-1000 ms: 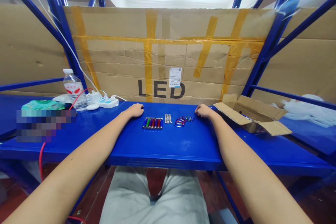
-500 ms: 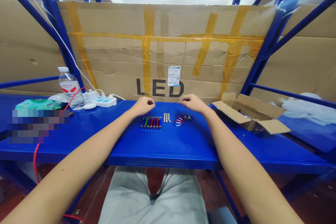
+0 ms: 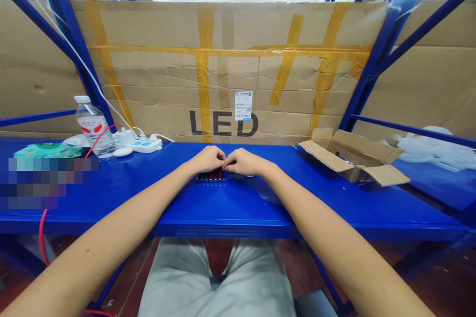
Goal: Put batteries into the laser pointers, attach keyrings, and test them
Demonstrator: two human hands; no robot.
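head view, cardboard [image 3: 159, 84] lettered "led", hands [image 3: 208, 159] together over tubes [image 3: 210, 177]

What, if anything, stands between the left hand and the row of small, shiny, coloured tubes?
Nothing visible does: the left hand hides the far ends of the tubes, with the right hand close beside it. Contact is hidden.

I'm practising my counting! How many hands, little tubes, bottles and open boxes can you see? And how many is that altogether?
Hands: 2, the left hand and the right hand
Little tubes: 7 showing, partly hidden by the hands
Bottle: 1
Open box: 1
Total: 11 that show
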